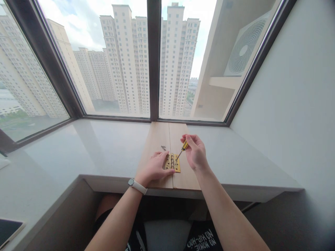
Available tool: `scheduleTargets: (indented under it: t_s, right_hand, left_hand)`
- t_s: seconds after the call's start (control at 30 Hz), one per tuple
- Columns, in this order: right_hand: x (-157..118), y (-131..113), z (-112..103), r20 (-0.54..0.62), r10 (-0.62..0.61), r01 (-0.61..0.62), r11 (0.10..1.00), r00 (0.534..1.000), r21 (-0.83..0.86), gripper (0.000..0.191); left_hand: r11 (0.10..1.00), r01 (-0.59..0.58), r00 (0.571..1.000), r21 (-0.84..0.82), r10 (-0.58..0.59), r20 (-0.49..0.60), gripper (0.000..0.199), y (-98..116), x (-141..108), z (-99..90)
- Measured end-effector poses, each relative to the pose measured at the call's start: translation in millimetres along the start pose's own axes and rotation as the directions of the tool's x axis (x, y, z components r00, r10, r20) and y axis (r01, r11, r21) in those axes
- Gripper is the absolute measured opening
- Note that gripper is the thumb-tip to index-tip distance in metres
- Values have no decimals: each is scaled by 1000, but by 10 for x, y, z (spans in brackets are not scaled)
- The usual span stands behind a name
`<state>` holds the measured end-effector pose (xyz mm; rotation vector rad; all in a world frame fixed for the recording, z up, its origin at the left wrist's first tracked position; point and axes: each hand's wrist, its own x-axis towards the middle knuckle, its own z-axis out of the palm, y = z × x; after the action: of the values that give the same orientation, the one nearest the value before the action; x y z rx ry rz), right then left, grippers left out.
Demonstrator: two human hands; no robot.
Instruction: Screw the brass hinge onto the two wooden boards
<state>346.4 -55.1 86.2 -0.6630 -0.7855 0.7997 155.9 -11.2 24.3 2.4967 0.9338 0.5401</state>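
Under the wide window, on a pale grey stone ledge (110, 150): two light wooden boards (157, 139), laid edge to edge, near ends reaching the ledge's front lip. Pressed down on the left board with the left hand (154, 167), fingers spread flat, gripping nothing, fingertips touching a small brass butt hinge (173, 162) set across the seam. Pinched a small yellow-handled screwdriver (183, 148) in the right hand (195, 151), fingers closed round the handle, shaft slanted down, tip at the hinge's right leaf. Left a few loose dark screws (163, 147) on the left board, just beyond the hinge. Judged risky: boards unclamped, steadied by one palm alone, so liable to part at the seam under a push; slanted tip likely to skip out of a screw head towards the left fingertips; loose screws apt to roll away if nudged.
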Motion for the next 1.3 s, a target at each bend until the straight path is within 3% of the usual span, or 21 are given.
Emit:
scheduleTargets:
  t_s: [0.1, 0.27, 0.37, 0.5, 0.67, 0.97, 1.13, 1.3]
  right_hand:
    - [6, -9, 14, -10, -14, 14, 1000, 1000, -27, 24]
    - [-33, -77, 53, 109, -42, 46, 998, 993, -38, 12]
    - [-46, -90, 40, 135, -51, 60, 997, 989, -59, 18]
    - [-18, -49, -10, 61, -21, 24, 999, 998, -43, 12]
    - [15, -7, -17, -45, -27, 25, 999, 999, -36, 27]
    - [-26, -61, 38, 81, -52, 55, 998, 995, -36, 18]
    - [-5, -39, -8, 38, -15, 15, 1000, 999, -12, 13]
    - [-2, -24, 4, -9, -12, 11, 999, 1000, -31, 24]
  left_hand:
    - [1000, -3, 1000, 7, 3, -3, 94, -9, 8, 15]
    - [1000, -4, 1000, 10, 4, 1, 93, -2, 16, 23]
    - [1000, -7, 1000, 7, 7, 2, 93, 8, 17, 22]
    - [1000, 1, 1000, 3, -1, 8, 92, 12, 19, 19]
    - [1000, 14, 1000, -6, -14, 11, 93, 21, 15, 11]
    - [1000, 21, 1000, -4, -20, 11, 93, 54, 5, -13]
    - [1000, 17, 1000, 5, -17, 16, 93, 38, 14, 1]
    - [1000, 8, 1000, 7, -8, 12, 93, 33, 6, -8]
